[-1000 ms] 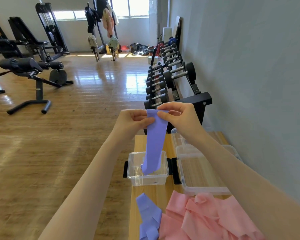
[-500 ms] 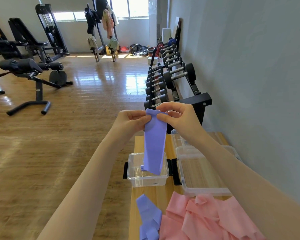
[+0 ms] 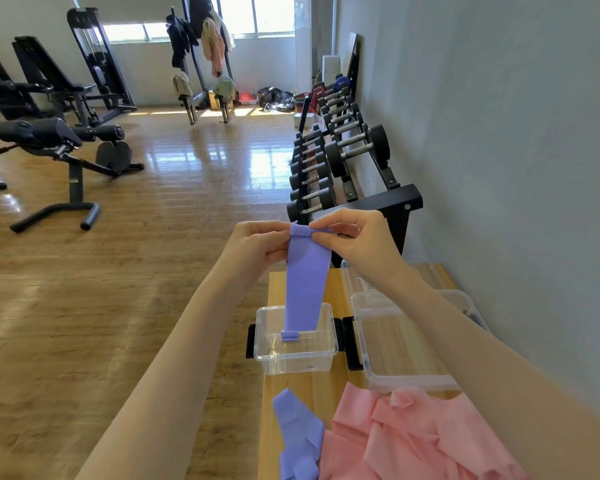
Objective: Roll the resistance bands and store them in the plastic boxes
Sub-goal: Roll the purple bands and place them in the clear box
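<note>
Fingers [image 3: 321,230] of both hands pinch the purple band [image 3: 305,282] at its top edge, so it hangs straight over the small box [image 3: 293,355], ready for rolling.

My two arms come into view from the bottom edge, both bare from as far up as can be seen down to the wrist, with no sleeve or cuff showing anywhere along them. My left hand [image 3: 257,244] and my right hand [image 3: 355,239] are bare as well: no glove, ring, watch or band shows on either, and the fingernails that show are short and unpainted.
</note>
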